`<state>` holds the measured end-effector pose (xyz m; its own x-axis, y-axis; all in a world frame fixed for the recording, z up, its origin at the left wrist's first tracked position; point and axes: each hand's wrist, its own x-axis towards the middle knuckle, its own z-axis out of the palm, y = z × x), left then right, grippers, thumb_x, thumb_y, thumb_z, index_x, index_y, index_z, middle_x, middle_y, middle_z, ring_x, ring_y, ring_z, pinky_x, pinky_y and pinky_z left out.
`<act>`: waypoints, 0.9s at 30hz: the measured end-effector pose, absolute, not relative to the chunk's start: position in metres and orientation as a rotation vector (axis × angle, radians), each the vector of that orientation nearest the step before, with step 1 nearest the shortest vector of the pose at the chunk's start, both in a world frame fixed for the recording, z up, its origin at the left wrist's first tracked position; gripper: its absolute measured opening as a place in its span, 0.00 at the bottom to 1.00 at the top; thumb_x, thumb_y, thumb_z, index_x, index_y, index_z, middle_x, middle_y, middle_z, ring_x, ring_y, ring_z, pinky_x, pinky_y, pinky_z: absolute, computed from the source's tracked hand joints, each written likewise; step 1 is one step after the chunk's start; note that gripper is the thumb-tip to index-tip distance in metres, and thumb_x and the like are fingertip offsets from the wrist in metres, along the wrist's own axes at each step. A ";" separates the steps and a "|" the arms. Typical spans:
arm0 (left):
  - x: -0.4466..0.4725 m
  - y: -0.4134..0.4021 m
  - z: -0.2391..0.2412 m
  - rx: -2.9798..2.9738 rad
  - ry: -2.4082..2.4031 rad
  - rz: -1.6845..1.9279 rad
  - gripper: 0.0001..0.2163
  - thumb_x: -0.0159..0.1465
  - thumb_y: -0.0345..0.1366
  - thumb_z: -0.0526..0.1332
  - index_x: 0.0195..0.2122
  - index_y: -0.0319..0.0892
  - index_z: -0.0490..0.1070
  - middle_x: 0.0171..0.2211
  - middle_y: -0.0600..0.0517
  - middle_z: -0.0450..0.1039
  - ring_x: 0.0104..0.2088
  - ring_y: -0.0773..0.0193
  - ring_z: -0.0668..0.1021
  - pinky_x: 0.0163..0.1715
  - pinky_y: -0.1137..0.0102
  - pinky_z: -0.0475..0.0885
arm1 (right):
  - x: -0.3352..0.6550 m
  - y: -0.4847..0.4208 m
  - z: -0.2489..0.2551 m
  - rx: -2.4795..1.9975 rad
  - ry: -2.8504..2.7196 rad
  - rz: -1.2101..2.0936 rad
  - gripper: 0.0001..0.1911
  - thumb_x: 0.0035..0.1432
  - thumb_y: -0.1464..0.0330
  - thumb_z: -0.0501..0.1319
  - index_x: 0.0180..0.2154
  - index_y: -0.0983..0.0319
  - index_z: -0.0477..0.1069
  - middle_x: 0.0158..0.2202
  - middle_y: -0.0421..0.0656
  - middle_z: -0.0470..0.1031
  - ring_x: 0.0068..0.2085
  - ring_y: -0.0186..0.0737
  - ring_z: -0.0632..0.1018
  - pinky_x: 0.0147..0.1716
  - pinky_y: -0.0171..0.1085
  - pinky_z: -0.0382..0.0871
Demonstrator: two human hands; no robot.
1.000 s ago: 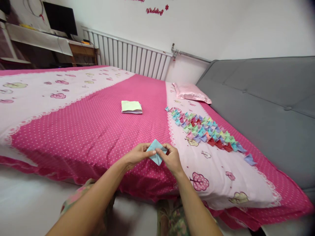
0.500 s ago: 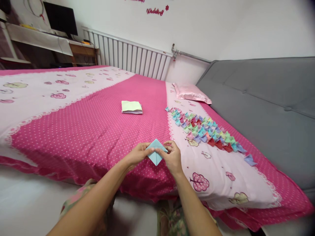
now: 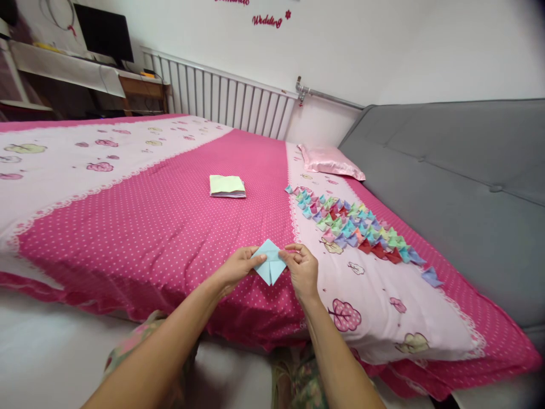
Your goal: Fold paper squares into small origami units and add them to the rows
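A light blue folded paper (image 3: 269, 268), diamond-shaped with a slit running down its lower half, is held up over the near edge of the bed. My left hand (image 3: 239, 267) pinches its left corner, thumb on the front face and fingers behind. At the right corner my right hand (image 3: 303, 268) grips it between thumb and fingers. The back of the paper is hidden. Farther off on the bed lies a stack of paper sheets (image 3: 227, 186), pale yellow on top. Many small folded paper pieces (image 3: 349, 224) in several colours stand in rows to the right.
The bed (image 3: 149, 227) has a pink and white patterned cover. A pink pillow (image 3: 331, 161) rests against the grey padded headboard (image 3: 460, 153). Behind are a white radiator (image 3: 225, 94) and a desk with a black monitor (image 3: 103, 34).
My right thumb has moved from the middle of the paper to its right corner. The slit in the lower half now gapes a little more.
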<state>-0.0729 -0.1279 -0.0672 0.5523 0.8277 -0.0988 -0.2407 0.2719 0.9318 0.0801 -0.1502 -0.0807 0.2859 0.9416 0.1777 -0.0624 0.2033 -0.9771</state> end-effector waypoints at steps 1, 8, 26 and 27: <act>-0.073 -0.128 -0.067 1.056 0.671 0.795 0.14 0.50 0.40 0.65 0.33 0.35 0.74 0.29 0.48 0.75 0.29 0.66 0.74 0.35 0.71 0.66 | 0.080 -0.150 -0.080 -1.126 -1.016 0.907 0.16 0.43 0.60 0.66 0.30 0.62 0.66 0.14 0.32 0.66 0.16 0.29 0.67 0.17 0.30 0.60; -0.076 -0.128 -0.065 1.069 0.721 0.817 0.15 0.50 0.42 0.65 0.33 0.35 0.74 0.27 0.48 0.75 0.27 0.65 0.73 0.33 0.71 0.66 | 0.081 -0.150 -0.080 -1.084 -0.968 0.996 0.17 0.51 0.54 0.57 0.33 0.62 0.68 0.19 0.36 0.69 0.19 0.33 0.71 0.18 0.31 0.64; -0.075 -0.132 -0.073 1.427 0.709 0.647 0.11 0.52 0.43 0.61 0.23 0.38 0.72 0.19 0.54 0.68 0.19 0.70 0.66 0.21 0.74 0.60 | 0.076 -0.154 -0.083 -1.114 -1.182 1.228 0.11 0.42 0.62 0.66 0.26 0.63 0.72 0.22 0.38 0.72 0.23 0.32 0.71 0.23 0.32 0.63; -0.075 -0.131 -0.074 1.435 0.734 0.665 0.11 0.52 0.43 0.62 0.23 0.38 0.72 0.19 0.54 0.68 0.19 0.70 0.66 0.21 0.74 0.59 | 0.076 -0.154 -0.083 -1.120 -1.160 1.209 0.11 0.42 0.62 0.66 0.24 0.63 0.72 0.21 0.37 0.71 0.22 0.32 0.70 0.22 0.31 0.62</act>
<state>-0.0747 -0.1310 -0.0739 0.6218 0.7818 -0.0468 0.0307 0.0354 0.9989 0.0760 -0.1542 -0.0826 0.0115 0.9990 0.0430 -0.0837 0.0438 -0.9955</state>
